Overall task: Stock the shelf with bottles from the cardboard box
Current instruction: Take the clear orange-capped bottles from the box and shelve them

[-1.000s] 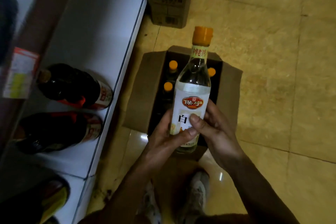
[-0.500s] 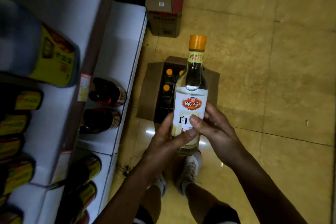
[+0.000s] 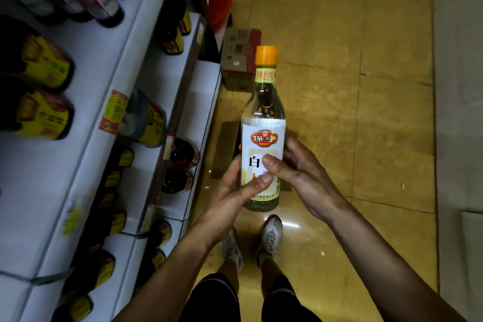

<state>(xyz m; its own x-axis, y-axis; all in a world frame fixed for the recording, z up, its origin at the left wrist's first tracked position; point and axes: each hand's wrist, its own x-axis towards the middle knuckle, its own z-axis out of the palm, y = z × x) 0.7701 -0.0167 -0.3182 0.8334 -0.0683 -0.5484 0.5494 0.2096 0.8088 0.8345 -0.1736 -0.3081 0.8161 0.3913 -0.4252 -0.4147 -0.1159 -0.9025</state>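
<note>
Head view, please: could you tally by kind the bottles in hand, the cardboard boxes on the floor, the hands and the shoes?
Bottles in hand: 1, the clear bottle
Cardboard boxes: 2, the near box behind the bottle, the far box beyond it
Hands: 2, left hand and right hand, both holding the bottle
Shoes: 2, left shoe, right shoe
Total: 7

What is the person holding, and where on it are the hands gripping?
A clear bottle with an orange cap. The left hand and the right hand grip its lower, labelled half, thumbs across the label.
</note>
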